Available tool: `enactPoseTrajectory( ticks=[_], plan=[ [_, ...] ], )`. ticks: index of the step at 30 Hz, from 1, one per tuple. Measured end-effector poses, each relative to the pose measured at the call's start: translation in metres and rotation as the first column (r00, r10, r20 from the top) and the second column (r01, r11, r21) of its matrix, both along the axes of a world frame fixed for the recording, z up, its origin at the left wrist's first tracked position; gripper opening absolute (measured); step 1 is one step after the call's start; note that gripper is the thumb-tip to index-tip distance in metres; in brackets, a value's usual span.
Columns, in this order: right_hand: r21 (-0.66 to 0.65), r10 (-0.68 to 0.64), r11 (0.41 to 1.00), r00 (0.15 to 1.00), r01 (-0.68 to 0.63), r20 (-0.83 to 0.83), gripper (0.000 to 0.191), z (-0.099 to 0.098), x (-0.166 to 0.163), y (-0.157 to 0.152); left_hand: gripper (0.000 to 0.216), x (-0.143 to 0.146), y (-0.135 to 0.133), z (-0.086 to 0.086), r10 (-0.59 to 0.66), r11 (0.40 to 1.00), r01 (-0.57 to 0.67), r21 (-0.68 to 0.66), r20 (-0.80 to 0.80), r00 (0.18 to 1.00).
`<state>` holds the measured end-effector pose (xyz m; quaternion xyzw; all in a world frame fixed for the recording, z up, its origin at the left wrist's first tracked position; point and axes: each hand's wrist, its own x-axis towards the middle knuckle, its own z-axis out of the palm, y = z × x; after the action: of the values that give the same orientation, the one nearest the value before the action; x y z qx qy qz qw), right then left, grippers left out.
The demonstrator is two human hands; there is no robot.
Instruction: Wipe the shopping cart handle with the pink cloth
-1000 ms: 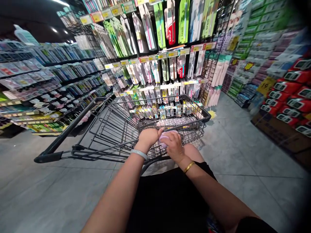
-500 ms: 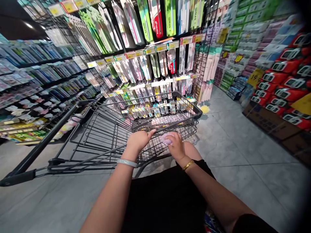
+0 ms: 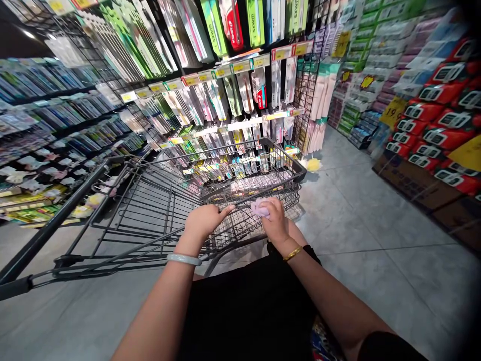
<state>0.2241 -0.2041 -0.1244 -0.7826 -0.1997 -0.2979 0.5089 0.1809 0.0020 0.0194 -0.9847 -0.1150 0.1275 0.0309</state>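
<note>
Holds purple puff in R hand, w/ fingers curled round it & soft end poking out L. Has it up by near top edge of blk wire cart, btwn L thumb & cart's near right corner. Can't tell about touching the edge. Grips same edge w/ L hand, closed round bar, w/ thumb lying along top. Wears pale bangle on L wrist, gold bangle on R, plus blk clothes. Past cart's far edge: brush pks hung in rows, w/ price tags below. On floor, just off cart's near right corner: fluffy yellow thing. At floor's right edge: red pks piled on brown box.
</note>
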Motion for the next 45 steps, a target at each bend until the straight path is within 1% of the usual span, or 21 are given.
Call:
enactPoseTrajectory(
  ticks=[2,4,6,8,11,13,15,18,20,22,25,26,28,30,32,34,36,38,40,42,45],
  plan=[
    [0.025,-0.018,1.0,0.997,0.016,0.074,0.044,0.022,0.007,-0.001,0.091,0.001,0.001,-0.001,0.005,1.0,-0.005,0.002,-0.01,1.0],
    [-0.01,-0.018,1.0,0.992,0.019,0.123,0.044,0.03,0.013,-0.002,0.091,0.001,0.001,-0.002,0.005,1.0,-0.005,0.004,-0.012,1.0],
    [-0.054,-0.006,0.998,0.991,0.014,0.136,0.041,0.019,0.015,-0.004,0.092,0.002,0.001,-0.002,0.009,1.0,-0.009,0.004,-0.01,1.0],
    [-0.053,0.013,0.999,0.995,-0.007,0.096,0.039,-0.002,0.014,-0.007,0.092,0.002,0.0,-0.002,0.02,1.0,-0.02,0.004,-0.01,1.0],
    [0.068,0.007,0.998,0.999,-0.004,-0.042,0.039,-0.022,0.013,-0.011,0.092,0.0,0.002,0.0,0.046,0.999,-0.047,-0.011,-0.025,0.999],
    [0.16,-0.024,0.986,0.996,0.038,-0.088,0.038,-0.014,0.017,-0.015,0.093,-0.002,0.003,0.004,0.063,0.998,-0.064,-0.025,-0.05,0.997],
    [0.205,-0.035,0.978,0.997,0.049,-0.071,0.037,0.006,0.023,-0.018,0.093,0.0,0.001,0.008,0.038,0.998,-0.04,-0.045,-0.058,0.998],
    [0.226,-0.01,0.974,0.999,0.019,-0.042,0.037,0.026,0.029,-0.021,0.09,0.016,-0.02,0.012,-0.104,0.99,0.105,-0.099,0.01,0.995],
    [0.235,0.006,0.972,0.998,0.01,-0.066,0.034,0.017,0.031,-0.022,0.086,0.033,-0.045,0.009,-0.205,0.969,0.212,-0.13,0.068,0.976],
    [0.296,0.013,0.954,0.984,0.04,-0.176,0.029,-0.005,0.033,-0.024,0.082,0.052,-0.072,0.004,-0.28,0.946,0.291,-0.144,0.091,0.956],
    [0.391,-0.001,0.907,0.93,0.155,-0.368,0.024,-0.029,0.039,-0.031,0.079,0.074,-0.099,-0.003,-0.27,0.952,0.279,-0.129,0.08,0.959],
    [0.411,-0.012,0.892,0.918,0.189,-0.396,0.024,-0.028,0.041,-0.033,0.08,0.079,-0.102,-0.005,-0.252,0.957,0.257,-0.137,0.056,0.966],
    [0.431,-0.046,0.876,0.926,0.217,-0.374,0.026,-0.013,0.045,-0.036,0.082,0.084,-0.102,-0.008,-0.228,0.959,0.225,-0.174,0.001,0.974],
    [0.422,-0.085,0.883,0.956,0.203,-0.282,0.027,0.009,0.048,-0.037,0.086,0.084,-0.098,-0.011,-0.224,0.956,0.217,-0.195,-0.015,0.974],
    [0.372,-0.125,0.911,0.979,0.177,-0.158,0.027,0.022,0.049,-0.036,0.088,0.083,-0.095,-0.013,-0.207,0.966,0.206,-0.158,0.011,0.978],
    [0.31,-0.132,0.939,0.988,0.15,-0.076,0.027,0.013,0.051,-0.035,0.089,0.081,-0.095,-0.015,-0.191,0.976,0.195,-0.102,0.047,0.981],
    [0.305,-0.112,0.942,0.987,0.142,-0.115,0.028,-0.012,0.055,-0.036,0.09,0.08,-0.096,-0.016,-0.18,0.98,0.185,-0.075,0.065,0.982],
    [0.392,-0.098,0.896,0.956,0.206,-0.278,0.027,-0.038,0.063,-0.04,0.09,0.08,-0.097,-0.016,-0.169,0.982,0.173,-0.073,0.057,0.984],
    [0.47,-0.085,0.832,0.905,0.295,-0.417,0.026,-0.049,0.072,-0.045,0.091,0.081,-0.096,-0.014,-0.159,0.984,0.162,-0.071,0.046,0.986],
    [0.502,-0.087,0.8,0.891,0.329,-0.445,0.027,-0.04,0.079,-0.048,0.091,0.081,-0.095,-0.013,-0.159,0.985,0.162,-0.065,0.05,0.986],
    [0.475,-0.129,0.837,0.941,0.273,-0.313,0.03,-0.008,0.082,-0.051,0.09,0.079,-0.093,-0.013,-0.155,0.986,0.159,-0.056,0.067,0.986]
  ],
)
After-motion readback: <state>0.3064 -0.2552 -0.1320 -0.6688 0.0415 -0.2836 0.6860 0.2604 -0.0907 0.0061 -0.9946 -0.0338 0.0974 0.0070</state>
